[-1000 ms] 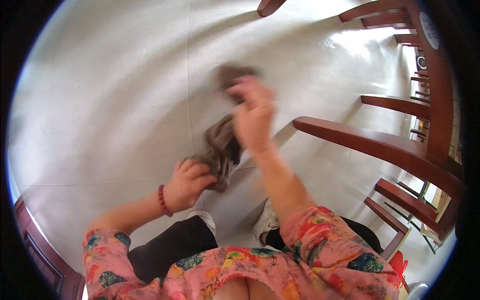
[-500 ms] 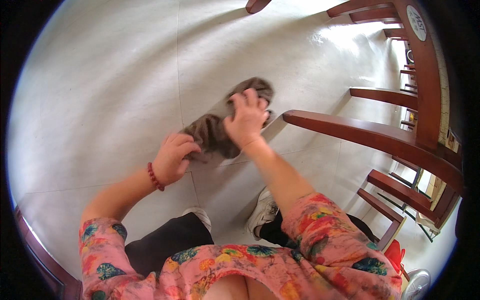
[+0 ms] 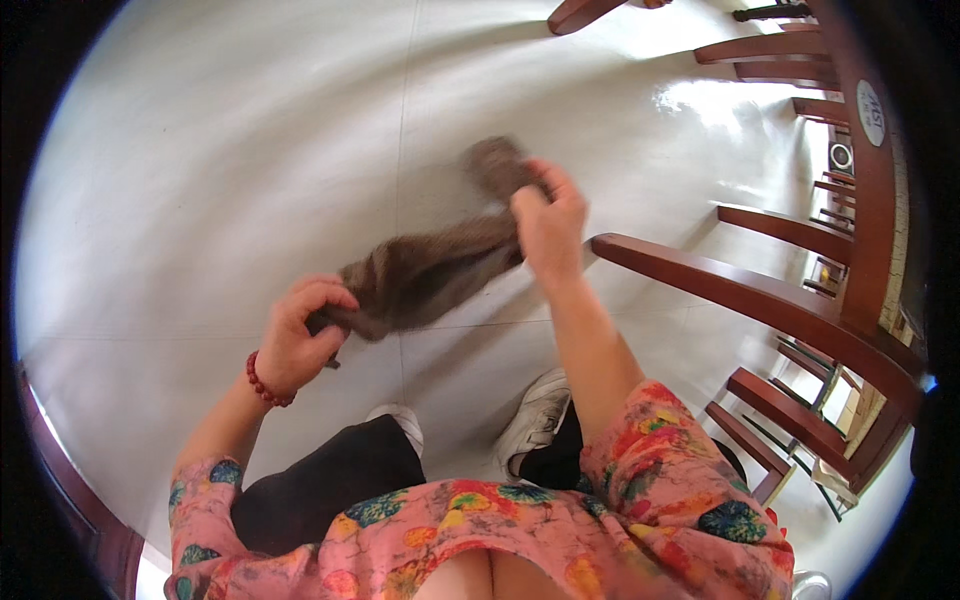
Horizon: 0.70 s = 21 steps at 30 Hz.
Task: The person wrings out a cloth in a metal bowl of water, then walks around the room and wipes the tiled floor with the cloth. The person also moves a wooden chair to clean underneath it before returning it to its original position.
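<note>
A limp brown cloth (image 3: 430,270) hangs stretched between my two hands, creased and twisted along its length. My left hand (image 3: 295,340), with a red bead bracelet (image 3: 268,385) at the wrist, pinches its near left end, and a small tip pokes out below the fingers. Farther off to the right, my right hand (image 3: 552,225) grips the other end between thumb and fingers. Beyond those fingers a loose flap of the cloth is blurred by motion. The cloth seems to be held above the floor.
Dark red wooden furniture legs and rails (image 3: 720,280) stick out from the right, close to my right hand. Pale tiled floor (image 3: 250,180) lies beneath. My white shoes (image 3: 535,425) stand below the cloth. A dark wooden edge (image 3: 75,490) runs along the lower left.
The bunched cloth is now drawn out longer between my hands. My left hand has moved left and nearer me; my right hand has shifted right and now grips the cloth instead of lying over it.
</note>
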Motion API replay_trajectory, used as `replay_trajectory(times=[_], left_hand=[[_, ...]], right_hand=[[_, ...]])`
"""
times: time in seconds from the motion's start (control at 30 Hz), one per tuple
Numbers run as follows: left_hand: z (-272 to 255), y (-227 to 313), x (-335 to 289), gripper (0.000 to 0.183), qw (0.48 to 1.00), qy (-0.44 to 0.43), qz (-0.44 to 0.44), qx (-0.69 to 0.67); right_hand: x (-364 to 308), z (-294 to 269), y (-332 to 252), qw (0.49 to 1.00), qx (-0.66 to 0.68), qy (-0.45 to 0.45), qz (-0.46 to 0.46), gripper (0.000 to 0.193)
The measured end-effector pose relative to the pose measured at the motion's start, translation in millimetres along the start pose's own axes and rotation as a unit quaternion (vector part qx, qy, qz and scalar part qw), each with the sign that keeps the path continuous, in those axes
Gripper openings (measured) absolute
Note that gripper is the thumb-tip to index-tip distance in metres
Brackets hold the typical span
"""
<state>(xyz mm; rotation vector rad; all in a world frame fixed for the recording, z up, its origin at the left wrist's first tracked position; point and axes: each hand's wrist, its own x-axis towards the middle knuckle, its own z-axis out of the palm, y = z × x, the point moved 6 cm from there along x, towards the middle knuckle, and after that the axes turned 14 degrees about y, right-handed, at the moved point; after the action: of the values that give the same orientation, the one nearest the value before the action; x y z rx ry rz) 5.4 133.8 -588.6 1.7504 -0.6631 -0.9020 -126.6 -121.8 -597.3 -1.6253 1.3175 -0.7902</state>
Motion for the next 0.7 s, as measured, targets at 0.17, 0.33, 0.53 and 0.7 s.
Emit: replay_trajectory(times=[0.17, 0.33, 0.53, 0.7], left_hand=[[66, 44, 64, 0.042, 0.968, -0.046, 0.235, 0.076], [171, 22, 107, 0.056, 0.856, -0.184, 0.353, 0.329], [179, -3, 120, 0.062, 0.816, -0.255, 0.334, 0.398], [179, 6, 120, 0.061, 0.831, -0.275, 0.304, 0.377]], right_hand=[[109, -67, 18, 0.915, -0.26, 0.284, -0.12, 0.036], [152, -102, 79, 0.783, -0.411, 0.44, 0.156, 0.054], [177, -90, 75, 0.777, -0.368, 0.415, 0.297, 0.059], [204, -90, 80, 0.815, -0.411, 0.343, 0.224, 0.055]])
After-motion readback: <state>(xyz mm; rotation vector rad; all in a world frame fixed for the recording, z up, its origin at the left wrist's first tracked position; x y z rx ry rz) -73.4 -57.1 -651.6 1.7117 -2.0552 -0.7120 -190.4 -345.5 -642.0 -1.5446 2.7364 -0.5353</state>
